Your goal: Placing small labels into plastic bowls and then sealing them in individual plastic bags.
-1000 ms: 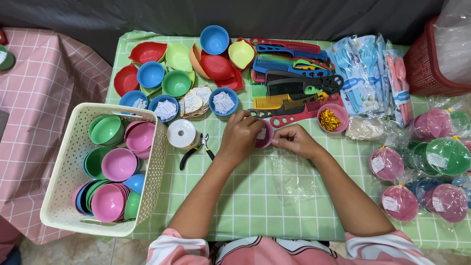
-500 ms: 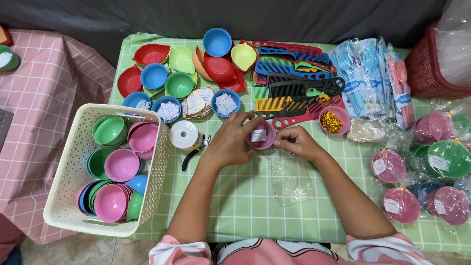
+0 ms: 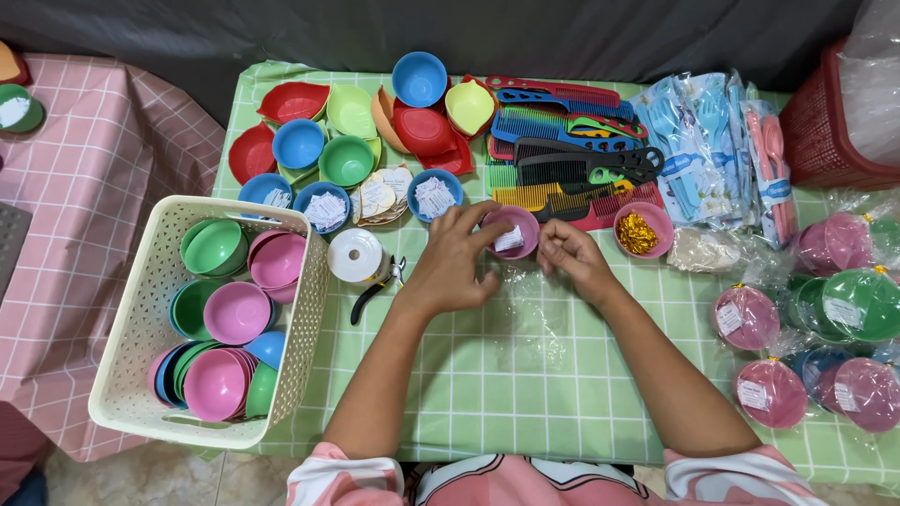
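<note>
A small pink bowl (image 3: 521, 223) with a white label inside it sits tilted on the green checked tablecloth (image 3: 487, 394), just in front of the combs. My left hand (image 3: 450, 264) grips its left rim with thumb and fingers. My right hand (image 3: 570, 258) is just right of the bowl, its fingers pinched on the top edge of a clear plastic bag (image 3: 530, 323) that lies flat on the cloth between my forearms.
A cream basket (image 3: 131, 309) of pink, green and blue bowls stands at the left. A white ribbon reel (image 3: 356, 255) and pliers (image 3: 375, 290) lie beside it. Loose bowls (image 3: 347, 159), combs (image 3: 562, 141), a gold-filled pink bowl (image 3: 639, 230), spoon packets (image 3: 703, 141) and wrapped bowls (image 3: 844, 300) ring the table.
My left hand uncovered the pink bowl and moved it up and right toward the combs. My right hand followed upward with the edge of the bag.
</note>
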